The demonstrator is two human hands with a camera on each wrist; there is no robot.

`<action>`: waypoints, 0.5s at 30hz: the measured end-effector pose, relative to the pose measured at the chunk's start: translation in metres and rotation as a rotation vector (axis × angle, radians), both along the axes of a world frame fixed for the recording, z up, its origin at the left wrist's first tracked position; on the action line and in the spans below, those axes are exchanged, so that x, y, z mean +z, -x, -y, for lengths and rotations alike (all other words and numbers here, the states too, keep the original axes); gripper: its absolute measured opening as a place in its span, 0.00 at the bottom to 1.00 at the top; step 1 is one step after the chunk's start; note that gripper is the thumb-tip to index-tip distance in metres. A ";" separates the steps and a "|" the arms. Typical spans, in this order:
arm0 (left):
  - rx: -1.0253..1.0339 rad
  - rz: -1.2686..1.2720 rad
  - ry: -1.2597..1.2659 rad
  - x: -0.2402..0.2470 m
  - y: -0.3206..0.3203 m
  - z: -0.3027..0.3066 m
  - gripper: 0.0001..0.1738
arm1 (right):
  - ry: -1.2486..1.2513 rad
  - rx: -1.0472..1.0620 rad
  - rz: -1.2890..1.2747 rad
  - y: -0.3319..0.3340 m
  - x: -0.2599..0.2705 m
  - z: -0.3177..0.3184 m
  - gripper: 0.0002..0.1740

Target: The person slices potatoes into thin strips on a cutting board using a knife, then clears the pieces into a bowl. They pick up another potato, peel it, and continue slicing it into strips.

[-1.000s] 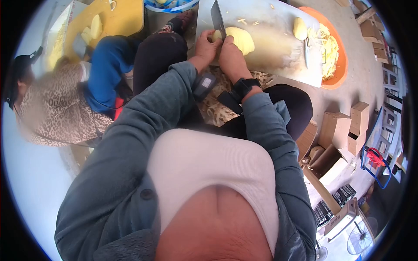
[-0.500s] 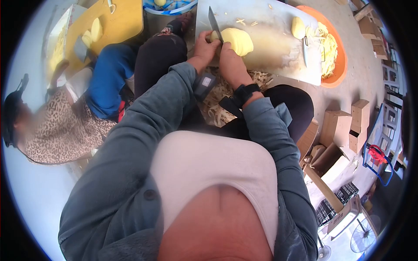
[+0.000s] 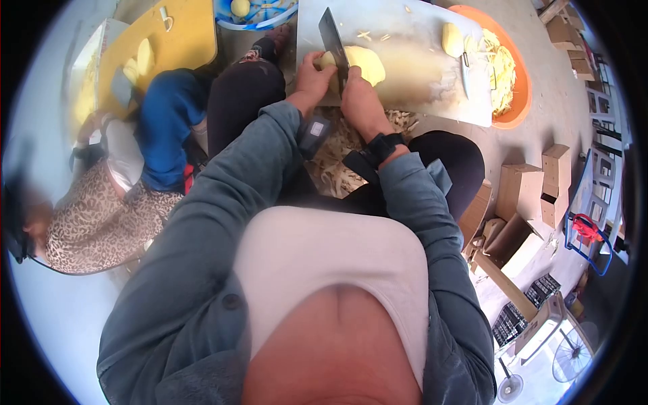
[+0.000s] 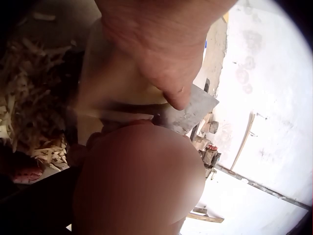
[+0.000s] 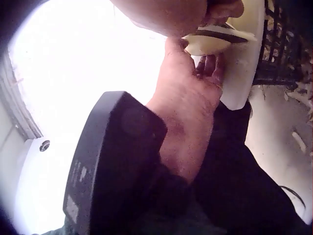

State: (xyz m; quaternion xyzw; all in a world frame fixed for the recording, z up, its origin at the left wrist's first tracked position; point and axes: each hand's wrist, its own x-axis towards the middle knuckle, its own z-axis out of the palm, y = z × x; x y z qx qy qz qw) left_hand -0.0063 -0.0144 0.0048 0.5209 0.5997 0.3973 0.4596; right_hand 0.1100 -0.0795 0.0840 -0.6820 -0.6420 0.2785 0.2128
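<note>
In the head view my right hand grips a cleaver, its blade upright over the pale cutting board. My left hand pinches a peeled potato piece on the blade's left side. To the right of the blade lies a fanned stack of potato slices. The right wrist view shows the left fingers around the potato, with the blade against it. Over in the left wrist view, the squared end of the blade sticks out beyond the fingers.
A peeled potato and a small knife lie at the board's right. Beside it stands an orange basin of potato strips. Peelings lie below the board. Another person sits left, by a yellow board. Cardboard boxes stand right.
The cleaver stays in my right hand and the potato piece in my left, with only small shifts of the blade. The other person leans lower, and their arm has moved.
</note>
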 end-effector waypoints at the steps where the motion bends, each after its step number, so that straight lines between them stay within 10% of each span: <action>1: 0.001 0.017 0.033 0.000 0.000 -0.001 0.29 | -0.064 0.022 0.026 -0.001 0.001 0.003 0.08; 15: 0.018 -0.029 0.038 -0.016 0.000 -0.005 0.30 | -0.016 0.005 0.062 0.002 0.033 0.013 0.09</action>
